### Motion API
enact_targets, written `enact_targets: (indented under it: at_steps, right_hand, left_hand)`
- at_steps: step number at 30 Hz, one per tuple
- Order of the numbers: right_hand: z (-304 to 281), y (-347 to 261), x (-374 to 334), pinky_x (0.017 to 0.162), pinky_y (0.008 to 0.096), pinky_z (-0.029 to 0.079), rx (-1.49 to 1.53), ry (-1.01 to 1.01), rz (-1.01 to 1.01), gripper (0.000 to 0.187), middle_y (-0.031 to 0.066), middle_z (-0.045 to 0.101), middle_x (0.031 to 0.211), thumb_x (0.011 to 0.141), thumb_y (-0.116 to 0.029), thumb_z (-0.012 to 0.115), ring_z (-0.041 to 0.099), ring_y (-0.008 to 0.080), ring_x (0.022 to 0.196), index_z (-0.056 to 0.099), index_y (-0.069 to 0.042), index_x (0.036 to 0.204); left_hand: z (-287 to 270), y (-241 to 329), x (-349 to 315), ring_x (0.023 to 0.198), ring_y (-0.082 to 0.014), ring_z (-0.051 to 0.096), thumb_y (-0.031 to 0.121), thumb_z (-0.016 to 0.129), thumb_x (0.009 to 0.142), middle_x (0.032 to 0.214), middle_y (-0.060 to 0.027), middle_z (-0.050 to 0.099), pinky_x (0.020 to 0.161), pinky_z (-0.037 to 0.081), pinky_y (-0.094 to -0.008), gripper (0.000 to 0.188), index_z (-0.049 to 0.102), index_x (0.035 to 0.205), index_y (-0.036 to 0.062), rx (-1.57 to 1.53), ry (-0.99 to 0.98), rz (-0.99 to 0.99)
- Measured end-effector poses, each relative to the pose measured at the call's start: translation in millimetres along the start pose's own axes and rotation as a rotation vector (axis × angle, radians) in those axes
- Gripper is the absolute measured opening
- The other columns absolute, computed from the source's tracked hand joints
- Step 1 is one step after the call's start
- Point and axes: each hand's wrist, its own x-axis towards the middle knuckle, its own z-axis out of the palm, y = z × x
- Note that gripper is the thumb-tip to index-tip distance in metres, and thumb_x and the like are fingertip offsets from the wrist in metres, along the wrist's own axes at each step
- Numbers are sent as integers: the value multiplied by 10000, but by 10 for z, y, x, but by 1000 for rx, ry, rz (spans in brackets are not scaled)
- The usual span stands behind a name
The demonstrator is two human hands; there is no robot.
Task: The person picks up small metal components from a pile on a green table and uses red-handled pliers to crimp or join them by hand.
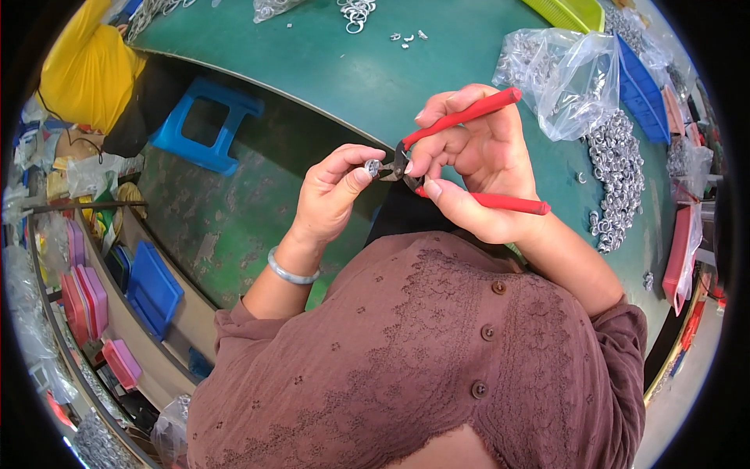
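My left hand [331,190] pinches a small silvery metal piece [373,167] between thumb and forefinger, just off the table's near edge. My right hand [486,168] grips pliers [461,119] by their red handles, which are spread wide apart. The dark jaws point left and meet the metal piece at my left fingertips. Whether the jaws bite on it or only touch it, I cannot tell. A pale bangle circles my left wrist.
On the green table [312,55] lie a heap of silvery metal rings [617,176], a clear plastic bag [578,86] with more, and a few loose pieces [406,37]. A blue stool [205,125] stands at left, near a person in yellow [90,70]. Shelves hold coloured trays [152,289].
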Motion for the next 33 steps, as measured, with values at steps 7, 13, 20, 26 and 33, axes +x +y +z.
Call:
enact_targets:
  at_steps: [7, 13, 20, 26, 33]
  right_hand:
    - [46, 13, -10, 659, 250, 431, -63, -39, -9, 601, 136, 386, 1104, 701, 75, 549, 557, 165, 805, 246, -102, 1189]
    - [37, 32, 15, 659, 250, 434, 82, -14, 71, 588, 135, 384, 1089, 695, 90, 539, 554, 160, 803, 251, -106, 1168]
    - [99, 144, -7, 592, 245, 456, -115, -62, -141, 520, 127, 390, 1059, 703, 76, 498, 543, 162, 751, 260, -34, 1151]
    - [100, 155, 48, 607, 234, 453, 83, -43, -22, 522, 117, 395, 1043, 688, 102, 506, 542, 153, 751, 272, -39, 1133]
    - [119, 174, 20, 665, 267, 464, -196, -155, -150, 596, 155, 374, 1076, 682, 132, 497, 559, 165, 782, 255, -114, 1168]
  left_hand:
    - [-37, 56, 4, 765, -122, 505, 50, 567, 813, 869, -57, 545, 687, 411, -221, 161, 600, 962, 1, 457, -37, 282]
    - [-52, 123, -21, 758, -130, 507, 50, 573, 809, 884, -78, 548, 665, 418, -227, 151, 592, 948, -4, 624, -47, 348]
    - [-77, 150, -6, 738, -155, 519, 13, 576, 780, 859, -83, 561, 648, 425, -243, 163, 605, 940, 4, 671, -46, 373]
    - [-116, 151, -25, 743, -163, 525, 11, 583, 771, 841, -82, 566, 644, 429, -251, 162, 610, 930, 6, 723, -31, 403]
    - [-123, 177, -28, 741, -171, 534, 11, 585, 768, 840, -92, 573, 644, 435, -255, 157, 613, 922, 7, 726, -8, 397]
